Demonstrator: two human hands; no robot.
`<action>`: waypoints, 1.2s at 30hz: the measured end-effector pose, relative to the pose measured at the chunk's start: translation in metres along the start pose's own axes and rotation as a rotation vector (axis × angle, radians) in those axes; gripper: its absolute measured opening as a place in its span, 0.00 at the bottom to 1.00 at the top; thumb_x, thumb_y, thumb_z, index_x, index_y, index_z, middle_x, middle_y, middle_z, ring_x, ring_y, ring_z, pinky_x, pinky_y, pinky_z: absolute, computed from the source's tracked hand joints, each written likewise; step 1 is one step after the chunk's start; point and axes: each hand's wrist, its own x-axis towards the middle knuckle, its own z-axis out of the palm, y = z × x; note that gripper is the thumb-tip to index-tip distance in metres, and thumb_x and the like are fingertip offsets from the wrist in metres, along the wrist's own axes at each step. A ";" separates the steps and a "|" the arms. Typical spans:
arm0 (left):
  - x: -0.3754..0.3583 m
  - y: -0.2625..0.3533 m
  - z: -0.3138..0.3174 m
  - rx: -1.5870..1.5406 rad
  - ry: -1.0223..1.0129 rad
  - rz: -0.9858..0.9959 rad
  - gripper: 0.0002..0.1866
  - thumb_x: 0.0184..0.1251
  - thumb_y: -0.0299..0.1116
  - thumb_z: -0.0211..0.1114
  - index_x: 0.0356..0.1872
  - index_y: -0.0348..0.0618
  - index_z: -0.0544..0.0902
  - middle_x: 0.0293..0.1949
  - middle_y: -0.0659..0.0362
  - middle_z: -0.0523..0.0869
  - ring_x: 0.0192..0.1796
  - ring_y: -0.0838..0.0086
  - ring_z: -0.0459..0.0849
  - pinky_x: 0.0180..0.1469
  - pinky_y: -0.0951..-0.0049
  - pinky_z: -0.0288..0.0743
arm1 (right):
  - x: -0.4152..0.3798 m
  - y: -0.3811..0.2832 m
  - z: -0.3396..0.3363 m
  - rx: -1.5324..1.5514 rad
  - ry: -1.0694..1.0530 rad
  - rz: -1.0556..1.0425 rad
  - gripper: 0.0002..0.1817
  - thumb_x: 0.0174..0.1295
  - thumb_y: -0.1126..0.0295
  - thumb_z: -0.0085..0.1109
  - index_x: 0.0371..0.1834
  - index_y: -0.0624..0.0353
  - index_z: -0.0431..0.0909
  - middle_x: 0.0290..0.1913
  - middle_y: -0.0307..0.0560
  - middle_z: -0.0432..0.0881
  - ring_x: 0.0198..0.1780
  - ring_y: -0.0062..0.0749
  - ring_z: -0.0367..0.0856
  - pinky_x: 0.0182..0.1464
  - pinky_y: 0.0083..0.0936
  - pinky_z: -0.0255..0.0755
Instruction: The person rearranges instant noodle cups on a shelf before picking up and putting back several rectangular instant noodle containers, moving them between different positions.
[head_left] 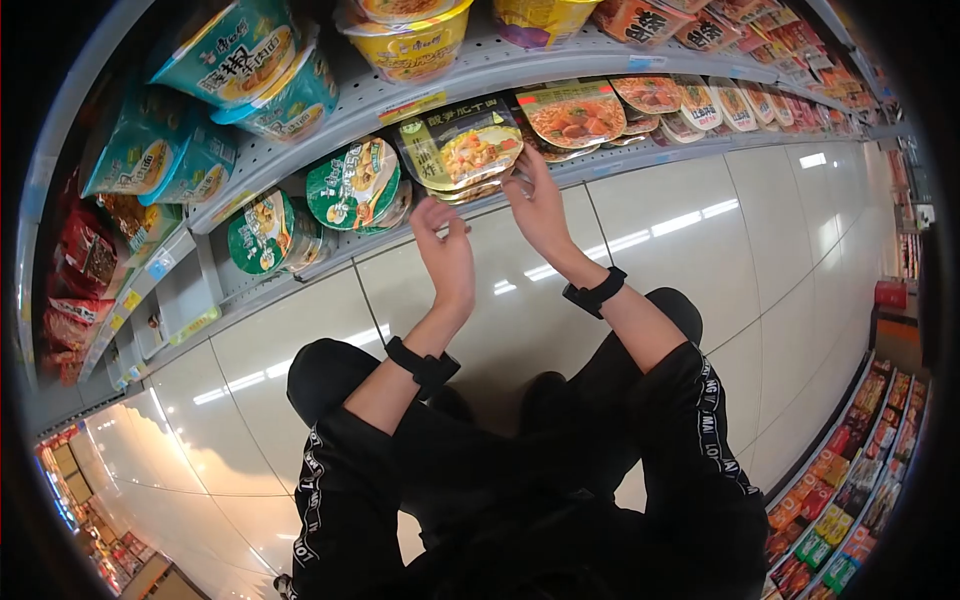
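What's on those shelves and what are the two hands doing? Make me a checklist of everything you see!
Surface: grey metal shelf with price tags on its edge; glossy tiled floor beside it.
Job's things: noodle tray with a dark lid, lying at the shelf's front edge.
Clutter: green noodle bowls next to it, red-lidded trays on the other side, yellow bowl on the shelf beyond.
Grippers: right hand touches the dark-lidded tray's edge; left hand is just beneath it, fingers bent, holding nothing visible. Both wrists wear black bands.
Cables: nothing seen.
Surroundings: shop aisle, another snack shelf opposite; the person crouches in black clothes.
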 end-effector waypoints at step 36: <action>0.010 0.016 0.121 0.172 -0.354 -0.229 0.25 0.76 0.44 0.45 0.61 0.31 0.68 0.56 0.50 0.77 0.56 0.65 0.78 0.51 0.65 0.77 | 0.062 -0.043 -0.110 0.404 0.792 0.193 0.15 0.72 0.66 0.39 0.50 0.63 0.74 0.50 0.43 0.77 0.53 0.28 0.73 0.56 0.22 0.63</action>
